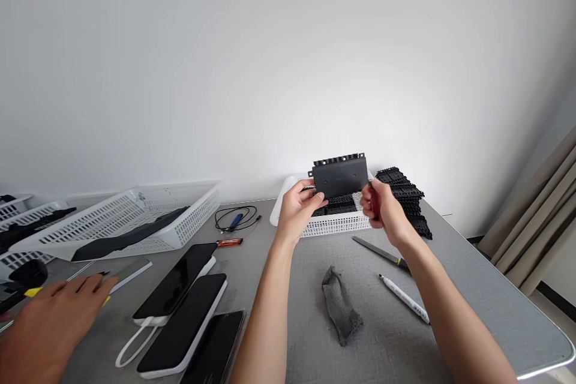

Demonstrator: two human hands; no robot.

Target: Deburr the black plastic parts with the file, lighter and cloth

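Note:
My left hand (300, 209) grips a flat black plastic part (341, 176) by its lower left corner. The part is raised above a white basket (333, 226), broad face toward me, with a row of rounded notches along its top edge. My right hand (387, 210) is closed around a red-handled tool (375, 201) beside the part's lower right corner. Fingers hide most of that tool, so I cannot tell its kind. More black parts (338, 205) lie in the basket. Nearer me are a file (377, 251), a white marker (404, 298) and a crumpled grey cloth (341, 307).
Stacked black parts (406, 191) stand right of the basket. At left, another person's hand (58, 318) rests by a flat metal tool (130, 276). Phones (180, 279) on white power banks, a coiled cable (236, 221), an orange packet (230, 242) and a larger basket (193, 225) lie leftward.

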